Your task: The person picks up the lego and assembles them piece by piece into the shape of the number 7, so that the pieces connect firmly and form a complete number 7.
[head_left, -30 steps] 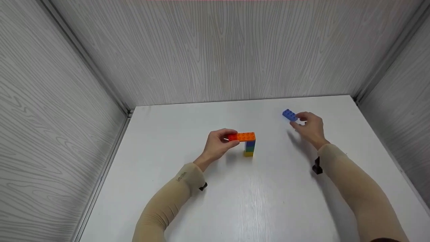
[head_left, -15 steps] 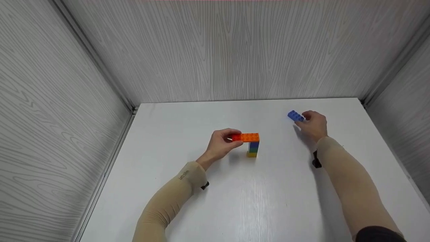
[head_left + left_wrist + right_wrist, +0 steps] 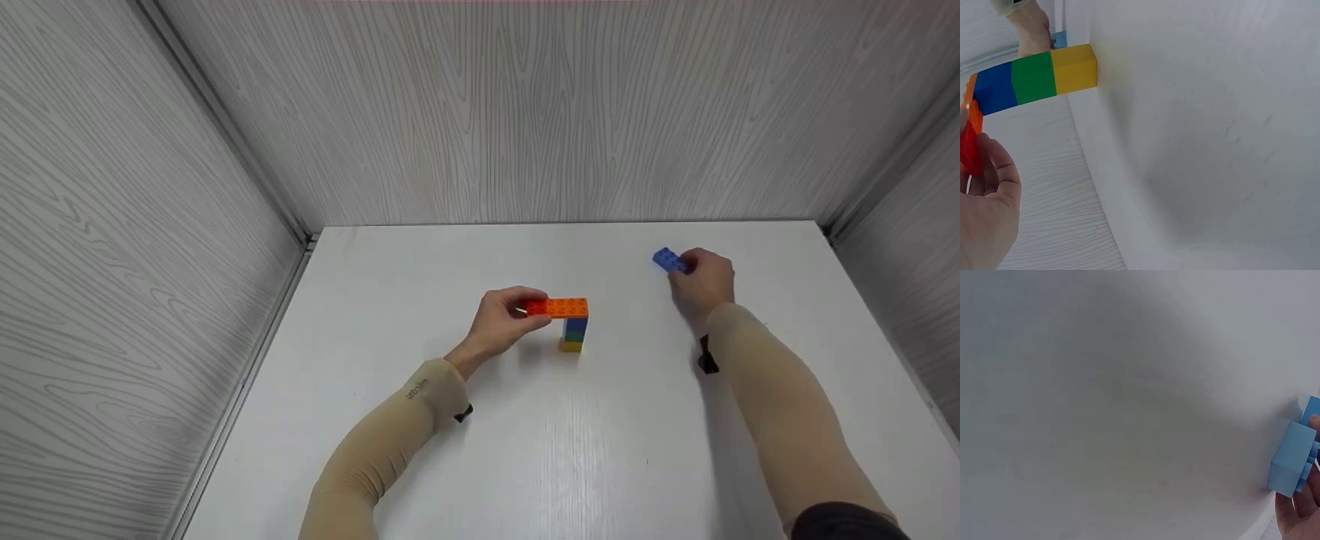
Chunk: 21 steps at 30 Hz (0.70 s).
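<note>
My left hand pinches a red brick at the left end of an orange brick. The orange one lies across the top of a small upright tower, its left part jutting out over the table. Below it come a blue brick, a green brick and a yellow brick standing on the table. Farther back on the right, my right hand grips the near end of a loose blue brick. In the right wrist view this light-blue brick sits between thumb and fingers, with more blue behind it.
A white table carries everything. Pale wood-grain panels stand at its back, left and right. Both forearms reach in from the front, the tower between them.
My right hand has closed in on the loose blue brick, its fingers now around the near end. The left hand keeps its hold on the red brick. The head view has shifted slightly.
</note>
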Each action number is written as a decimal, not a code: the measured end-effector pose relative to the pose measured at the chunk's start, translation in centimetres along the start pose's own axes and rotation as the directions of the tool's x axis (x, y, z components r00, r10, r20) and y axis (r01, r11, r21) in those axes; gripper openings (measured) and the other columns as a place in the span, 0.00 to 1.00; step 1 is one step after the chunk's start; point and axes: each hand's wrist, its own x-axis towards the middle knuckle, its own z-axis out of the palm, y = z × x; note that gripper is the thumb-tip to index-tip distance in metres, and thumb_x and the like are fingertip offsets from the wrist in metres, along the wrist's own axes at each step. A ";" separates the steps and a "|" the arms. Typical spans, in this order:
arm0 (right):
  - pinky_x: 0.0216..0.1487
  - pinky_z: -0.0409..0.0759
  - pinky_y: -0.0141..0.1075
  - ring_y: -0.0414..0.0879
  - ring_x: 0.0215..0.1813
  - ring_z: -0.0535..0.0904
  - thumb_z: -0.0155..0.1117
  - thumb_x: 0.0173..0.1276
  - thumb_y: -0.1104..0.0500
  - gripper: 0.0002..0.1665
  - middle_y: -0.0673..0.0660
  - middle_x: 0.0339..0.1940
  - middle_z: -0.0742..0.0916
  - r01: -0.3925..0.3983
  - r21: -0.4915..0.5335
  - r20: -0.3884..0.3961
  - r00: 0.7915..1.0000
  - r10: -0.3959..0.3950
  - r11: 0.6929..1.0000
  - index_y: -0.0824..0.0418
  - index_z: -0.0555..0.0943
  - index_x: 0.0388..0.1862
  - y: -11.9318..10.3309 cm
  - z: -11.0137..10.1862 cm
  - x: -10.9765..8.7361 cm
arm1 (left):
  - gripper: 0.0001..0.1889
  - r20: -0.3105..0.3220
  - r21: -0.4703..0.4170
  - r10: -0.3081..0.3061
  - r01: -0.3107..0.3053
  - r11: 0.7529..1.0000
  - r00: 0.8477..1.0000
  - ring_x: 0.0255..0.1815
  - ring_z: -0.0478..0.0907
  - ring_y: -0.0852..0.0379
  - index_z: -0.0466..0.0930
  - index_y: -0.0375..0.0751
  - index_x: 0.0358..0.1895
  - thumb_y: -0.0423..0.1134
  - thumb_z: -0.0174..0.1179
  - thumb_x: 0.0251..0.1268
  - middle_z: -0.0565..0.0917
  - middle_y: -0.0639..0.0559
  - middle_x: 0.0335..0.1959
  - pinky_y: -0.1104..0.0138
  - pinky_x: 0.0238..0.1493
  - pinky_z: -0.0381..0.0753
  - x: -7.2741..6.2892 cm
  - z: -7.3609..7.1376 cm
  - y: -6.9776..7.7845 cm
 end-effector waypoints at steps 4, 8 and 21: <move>0.78 0.77 0.66 0.69 0.69 0.80 0.62 0.81 0.57 0.30 0.76 0.67 0.85 -0.003 -0.031 0.022 1.000 0.004 1.000 0.73 0.79 0.74 0.0 -0.7 -0.2 | 0.19 0.005 -0.004 -0.018 0.018 1.000 1.000 0.52 0.87 0.54 0.91 0.43 0.64 0.38 0.77 0.73 0.93 0.46 0.59 0.67 0.59 0.92 0.0 0.2 0.1; 0.79 0.76 0.67 0.70 0.69 0.80 0.63 0.82 0.57 0.29 0.76 0.67 0.85 0.016 -0.056 0.037 0.999 -0.014 0.998 0.74 0.79 0.73 0.2 -1.2 0.0 | 0.19 0.006 -0.014 -0.030 0.030 0.999 1.000 0.51 0.87 0.54 0.92 0.42 0.64 0.37 0.77 0.73 0.93 0.46 0.59 0.67 0.58 0.93 0.2 0.3 0.2; 0.78 0.78 0.65 0.68 0.69 0.81 0.66 0.82 0.58 0.25 0.73 0.68 0.87 0.060 -0.067 0.053 0.997 -0.056 0.996 0.69 0.82 0.72 2.1 -0.3 2.9 | 0.17 -0.002 -0.035 -0.043 0.042 0.998 0.999 0.49 0.88 0.54 0.93 0.45 0.62 0.36 0.77 0.73 0.93 0.45 0.58 0.68 0.55 0.94 -0.1 -0.2 0.1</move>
